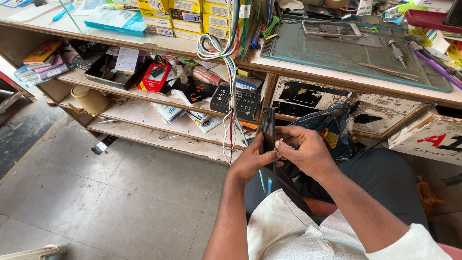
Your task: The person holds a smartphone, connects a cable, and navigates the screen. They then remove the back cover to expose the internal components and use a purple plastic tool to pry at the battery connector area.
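A dark slim phone [268,129] stands upright on its edge over my lap, seen side-on. My left hand [254,159] grips its lower part from the left, thumb against the near face. My right hand [308,153] holds it from the right, fingertips pressed at its edge, with a thin metal tool between the fingers. Which face of the phone is turned to me cannot be told.
A grey-green work mat [337,55] with a phone frame [332,30] and several tools lies on the bench above. A bundle of cables [230,72] hangs beside my hands. Cluttered shelves [144,113] with boxes and a tan cup [90,99] stand left; a drawer [430,137] juts out right.
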